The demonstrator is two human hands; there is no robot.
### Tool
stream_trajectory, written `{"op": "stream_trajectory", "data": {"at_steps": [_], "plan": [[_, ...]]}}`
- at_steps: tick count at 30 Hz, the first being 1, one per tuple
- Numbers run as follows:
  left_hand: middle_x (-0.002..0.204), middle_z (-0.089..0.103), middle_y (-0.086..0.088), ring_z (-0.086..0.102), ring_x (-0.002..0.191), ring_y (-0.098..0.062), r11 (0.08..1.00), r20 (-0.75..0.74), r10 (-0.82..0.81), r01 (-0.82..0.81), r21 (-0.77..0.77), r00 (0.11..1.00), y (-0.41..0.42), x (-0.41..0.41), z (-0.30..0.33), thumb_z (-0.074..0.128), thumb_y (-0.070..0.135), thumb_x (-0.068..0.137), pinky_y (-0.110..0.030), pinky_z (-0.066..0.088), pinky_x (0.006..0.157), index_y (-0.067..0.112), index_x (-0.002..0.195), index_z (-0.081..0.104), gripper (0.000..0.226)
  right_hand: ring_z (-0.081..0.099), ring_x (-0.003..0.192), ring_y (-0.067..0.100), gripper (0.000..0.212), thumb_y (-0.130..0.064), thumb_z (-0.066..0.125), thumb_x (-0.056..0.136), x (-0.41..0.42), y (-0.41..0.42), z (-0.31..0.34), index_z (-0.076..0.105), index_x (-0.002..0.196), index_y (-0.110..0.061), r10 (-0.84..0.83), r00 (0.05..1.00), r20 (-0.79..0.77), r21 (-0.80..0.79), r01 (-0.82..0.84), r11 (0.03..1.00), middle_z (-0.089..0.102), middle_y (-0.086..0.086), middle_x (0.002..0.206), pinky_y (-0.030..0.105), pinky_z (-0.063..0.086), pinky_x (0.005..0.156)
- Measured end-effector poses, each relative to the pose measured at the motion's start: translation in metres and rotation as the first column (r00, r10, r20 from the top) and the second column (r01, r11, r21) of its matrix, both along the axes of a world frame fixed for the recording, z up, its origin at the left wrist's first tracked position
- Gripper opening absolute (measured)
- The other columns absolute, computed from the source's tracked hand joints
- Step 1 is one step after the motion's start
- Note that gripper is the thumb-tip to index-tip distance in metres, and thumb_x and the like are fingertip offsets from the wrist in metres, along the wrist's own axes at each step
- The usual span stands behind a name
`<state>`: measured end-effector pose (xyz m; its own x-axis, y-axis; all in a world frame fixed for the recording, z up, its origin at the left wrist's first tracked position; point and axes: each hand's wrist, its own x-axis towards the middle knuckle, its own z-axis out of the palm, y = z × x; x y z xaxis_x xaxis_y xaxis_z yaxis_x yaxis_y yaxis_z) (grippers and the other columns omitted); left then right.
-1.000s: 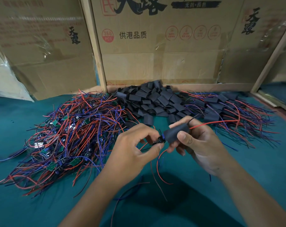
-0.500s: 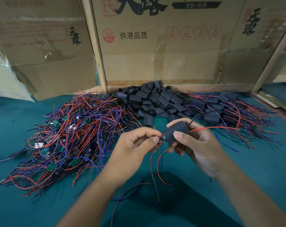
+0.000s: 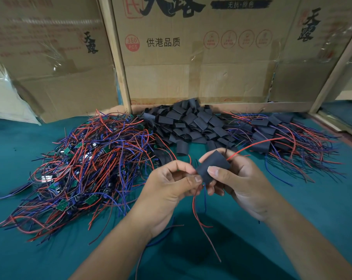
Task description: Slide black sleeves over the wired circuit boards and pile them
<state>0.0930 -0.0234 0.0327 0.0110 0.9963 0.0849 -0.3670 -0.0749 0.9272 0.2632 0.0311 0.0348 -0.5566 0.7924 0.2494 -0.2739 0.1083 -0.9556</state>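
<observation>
While pinched, sleeve [image 3: 212, 166] betw. both hands

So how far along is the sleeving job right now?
Done: a small pile of sleeved boards lies at the right. In hand: the right hand holds a black sleeve with wires coming out of both ends, and the left hand pinches at its near end. Left: a much larger heap of bare boards on the left, with loose sleeves between.
</observation>
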Motion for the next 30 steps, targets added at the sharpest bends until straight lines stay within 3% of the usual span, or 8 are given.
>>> {"op": "stream_trajectory", "data": {"at_steps": [4, 9, 22, 30], "plan": [[0.072, 0.066, -0.014, 0.062, 0.059, -0.019, 0.999, 0.027, -0.019, 0.02, -0.04, 0.999, 0.001, -0.001, 0.0, 0.075, 0.005, 0.069, -0.025, 0.054, 0.063, 0.006, 0.08, 0.063, 0.016, 0.058, 0.057, 0.02, 0.018, -0.013, 0.06, 0.087, 0.0, 0.0, 0.0, 0.062, 0.103, -0.005, -0.008, 1.0, 0.013, -0.004, 0.009, 1.0, 0.066, 0.012, 0.074, 0.023, 0.04, 0.051], [0.072, 0.065, -0.014, 0.061, 0.059, -0.02, 0.999, 0.03, -0.021, 0.023, -0.037, 0.999, 0.002, -0.001, -0.002, 0.076, 0.007, 0.069, -0.025, 0.054, 0.062, 0.007, 0.079, 0.064, 0.016, 0.059, 0.056, 0.018, 0.018, -0.013, 0.06, 0.087, -0.001, -0.002, 0.001, 0.06, 0.102, -0.004, 0.011, 1.0, 0.004, -0.023, -0.011, 1.0, 0.066, 0.008, 0.072, 0.02, 0.04, 0.05], [0.085, 0.06, -0.027, 0.053, 0.076, -0.034, 0.999, 0.05, 0.024, -0.022, -0.034, 0.998, 0.002, 0.002, -0.006, 0.079, 0.002, 0.076, -0.052, 0.039, 0.084, 0.0, 0.091, 0.058, 0.025, 0.058, 0.057, 0.019, 0.027, -0.016, 0.06, 0.086, -0.004, -0.007, 0.003, 0.056, 0.105, 0.003, 0.015, 0.998, 0.054, -0.037, -0.013, 0.999, 0.067, 0.01, 0.074, 0.022, 0.04, 0.052], [0.075, 0.063, -0.027, 0.056, 0.066, -0.031, 0.997, 0.034, 0.075, -0.075, -0.004, 0.997, 0.002, 0.008, -0.011, 0.071, 0.007, 0.078, -0.041, 0.043, 0.072, 0.005, 0.081, 0.058, 0.013, 0.054, 0.059, 0.021, 0.022, -0.015, 0.055, 0.087, -0.006, -0.007, 0.002, 0.059, 0.096, 0.004, -0.012, 0.995, 0.101, 0.004, 0.011, 1.0, 0.062, 0.019, 0.074, 0.024, 0.039, 0.054]]}}
